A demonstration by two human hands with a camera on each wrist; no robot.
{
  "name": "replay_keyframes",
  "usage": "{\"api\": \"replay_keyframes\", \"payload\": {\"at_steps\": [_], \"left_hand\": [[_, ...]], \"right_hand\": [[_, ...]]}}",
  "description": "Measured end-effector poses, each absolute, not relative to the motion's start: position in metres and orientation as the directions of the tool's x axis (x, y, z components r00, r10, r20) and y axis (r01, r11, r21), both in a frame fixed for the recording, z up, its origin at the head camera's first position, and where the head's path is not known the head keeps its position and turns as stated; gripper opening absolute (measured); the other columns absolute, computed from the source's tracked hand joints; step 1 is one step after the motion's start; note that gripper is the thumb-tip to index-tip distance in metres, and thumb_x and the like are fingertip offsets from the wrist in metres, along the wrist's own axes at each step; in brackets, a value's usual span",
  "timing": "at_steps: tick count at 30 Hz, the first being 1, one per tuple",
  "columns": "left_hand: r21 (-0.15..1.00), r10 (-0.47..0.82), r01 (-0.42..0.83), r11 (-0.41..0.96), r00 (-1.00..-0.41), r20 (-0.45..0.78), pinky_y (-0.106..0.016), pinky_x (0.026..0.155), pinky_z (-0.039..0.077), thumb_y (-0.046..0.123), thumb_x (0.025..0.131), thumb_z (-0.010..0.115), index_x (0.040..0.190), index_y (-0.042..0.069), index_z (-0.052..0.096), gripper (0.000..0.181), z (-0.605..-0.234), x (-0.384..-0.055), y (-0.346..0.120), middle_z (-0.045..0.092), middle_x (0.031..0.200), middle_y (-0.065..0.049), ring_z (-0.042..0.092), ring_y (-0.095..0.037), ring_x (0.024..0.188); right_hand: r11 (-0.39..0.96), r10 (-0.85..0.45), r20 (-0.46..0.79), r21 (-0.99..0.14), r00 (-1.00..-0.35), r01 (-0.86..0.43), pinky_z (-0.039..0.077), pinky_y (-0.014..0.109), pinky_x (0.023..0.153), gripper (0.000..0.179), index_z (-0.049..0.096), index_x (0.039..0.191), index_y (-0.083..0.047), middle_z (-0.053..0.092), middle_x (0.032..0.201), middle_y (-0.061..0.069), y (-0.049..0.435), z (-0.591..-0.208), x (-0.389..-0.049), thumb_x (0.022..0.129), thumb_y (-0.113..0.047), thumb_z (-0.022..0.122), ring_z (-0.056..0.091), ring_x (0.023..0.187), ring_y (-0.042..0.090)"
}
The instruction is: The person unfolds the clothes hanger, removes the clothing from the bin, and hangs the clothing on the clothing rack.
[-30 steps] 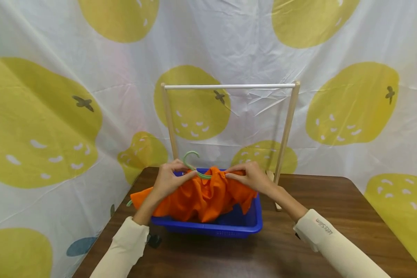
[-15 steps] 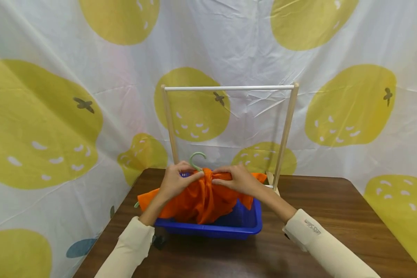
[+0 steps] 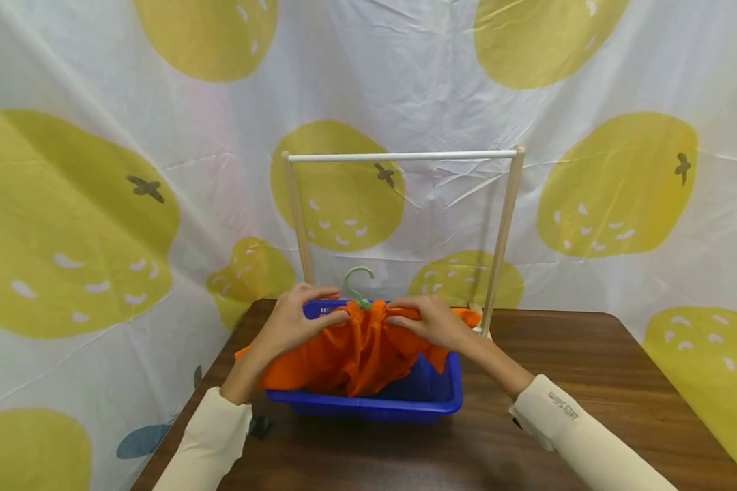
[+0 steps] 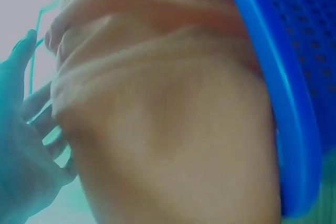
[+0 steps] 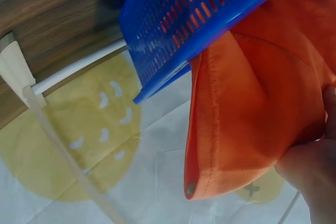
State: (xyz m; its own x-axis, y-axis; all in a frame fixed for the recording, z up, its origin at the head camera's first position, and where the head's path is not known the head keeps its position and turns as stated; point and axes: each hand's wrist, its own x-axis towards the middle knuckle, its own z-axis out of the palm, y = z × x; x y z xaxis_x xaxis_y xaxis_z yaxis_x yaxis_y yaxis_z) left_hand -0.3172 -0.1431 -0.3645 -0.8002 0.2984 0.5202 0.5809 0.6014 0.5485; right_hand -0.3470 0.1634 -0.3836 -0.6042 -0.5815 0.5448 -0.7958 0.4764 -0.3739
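An orange shirt (image 3: 368,358) hangs in folds over the blue basket (image 3: 374,407), with a light green hanger (image 3: 359,273) inside it. The hook stands up from the gathered collar, and a green tip shows within the sleeve opening in the right wrist view. My right hand (image 3: 426,320) pinches the shirt just right of the collar. On the left of the collar, my left hand (image 3: 291,320) has its thumb and fingers spread apart. Its thumb lies by the cloth; the left wrist view shows the fingers (image 4: 44,121) extended beside the shirt.
Behind the basket stands a wooden rack (image 3: 505,232) with a white top rail (image 3: 402,156). A patterned curtain (image 3: 442,82) hangs close behind it. The brown table (image 3: 565,382) extends to the right, and a small black object (image 3: 261,427) lies near my left wrist.
The hanger hook has shifted right and stands more upright between my hands. My left hand has let go of the hanger's neck and drawn left. My right hand has moved inward along the shirt.
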Motion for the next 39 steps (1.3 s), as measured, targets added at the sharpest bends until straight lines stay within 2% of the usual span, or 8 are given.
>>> {"api": "replay_keyframes", "payload": {"at_steps": [4,8,14,20,25,30,35,39], "left_hand": [[0.497,0.373,0.615,0.612,-0.778,0.505,-0.038,0.082,0.049,0.04,0.087,0.086,0.114,0.02,0.082,0.034,-0.364,-0.314,-0.159,0.072,0.098,0.004,0.061,-0.017,0.093],[0.416,0.475,0.714,0.562,-0.691,0.544,-0.035,0.071,0.051,0.022,0.09,0.084,0.105,0.015,0.084,0.017,-0.369,-0.318,-0.163,0.075,0.09,0.004,0.062,-0.014,0.081],[0.417,0.517,0.763,0.494,-0.643,0.564,-0.04,0.078,0.057,0.011,0.091,0.081,0.102,0.009,0.083,0.012,-0.374,-0.323,-0.151,0.078,0.096,-0.001,0.07,-0.019,0.09],[0.433,0.491,0.744,0.509,-0.664,0.563,-0.044,0.086,0.059,0.01,0.094,0.077,0.108,0.007,0.082,0.015,-0.372,-0.324,-0.137,0.078,0.103,-0.005,0.071,-0.024,0.1],[0.421,0.445,0.707,0.567,-0.694,0.566,-0.046,0.092,0.055,0.02,0.097,0.076,0.115,0.011,0.081,0.021,-0.366,-0.321,-0.136,0.078,0.11,-0.003,0.068,-0.023,0.106],[0.369,0.396,0.672,0.643,-0.703,0.59,-0.052,0.098,0.046,0.038,0.093,0.08,0.12,0.018,0.079,0.034,-0.359,-0.315,-0.147,0.077,0.113,0.001,0.062,-0.022,0.107],[0.302,0.39,0.626,0.719,-0.723,0.57,-0.049,0.089,0.043,0.045,0.088,0.083,0.12,0.02,0.08,0.04,-0.357,-0.308,-0.167,0.075,0.102,0.0,0.061,-0.022,0.096],[0.269,0.442,0.64,0.72,-0.721,0.533,-0.043,0.078,0.045,0.037,0.09,0.083,0.117,0.016,0.081,0.034,-0.36,-0.309,-0.176,0.074,0.096,-0.001,0.061,-0.021,0.086]], "right_hand": [[0.49,-0.569,0.512,-0.417,-0.643,-0.765,0.059,0.04,0.088,0.025,0.078,0.119,-0.009,0.078,0.112,0.005,0.168,-0.381,-0.347,0.096,-0.02,0.077,0.073,0.106,0.022],[0.497,-0.581,0.515,-0.388,-0.63,-0.776,0.059,0.038,0.084,0.027,0.078,0.119,-0.009,0.078,0.112,0.006,0.17,-0.38,-0.349,0.097,-0.022,0.076,0.074,0.101,0.02],[0.493,-0.638,0.501,-0.319,-0.585,-0.81,0.059,0.033,0.078,0.024,0.079,0.118,-0.011,0.079,0.108,0.003,0.164,-0.376,-0.347,0.099,-0.025,0.074,0.075,0.092,0.015],[0.506,-0.638,0.496,-0.306,-0.589,-0.806,0.06,0.035,0.08,0.022,0.079,0.115,-0.013,0.079,0.106,0.0,0.158,-0.376,-0.346,0.098,-0.027,0.074,0.075,0.094,0.016],[0.506,-0.597,0.498,-0.375,-0.629,-0.777,0.059,0.039,0.085,0.025,0.078,0.118,-0.009,0.078,0.111,0.005,0.161,-0.376,-0.347,0.098,-0.024,0.075,0.074,0.101,0.019],[0.484,-0.551,0.529,-0.428,-0.645,-0.764,0.058,0.034,0.075,0.024,0.079,0.117,-0.008,0.079,0.107,0.006,0.166,-0.374,-0.35,0.097,-0.021,0.076,0.072,0.085,0.016],[0.484,-0.524,0.559,-0.425,-0.642,-0.765,0.057,0.035,0.077,0.024,0.079,0.115,-0.005,0.078,0.107,0.009,0.173,-0.369,-0.351,0.096,-0.019,0.077,0.072,0.089,0.018],[0.498,-0.503,0.563,-0.432,-0.656,-0.752,0.057,0.039,0.083,0.022,0.079,0.113,-0.006,0.078,0.107,0.008,0.177,-0.368,-0.352,0.095,-0.018,0.078,0.073,0.095,0.021]]}}
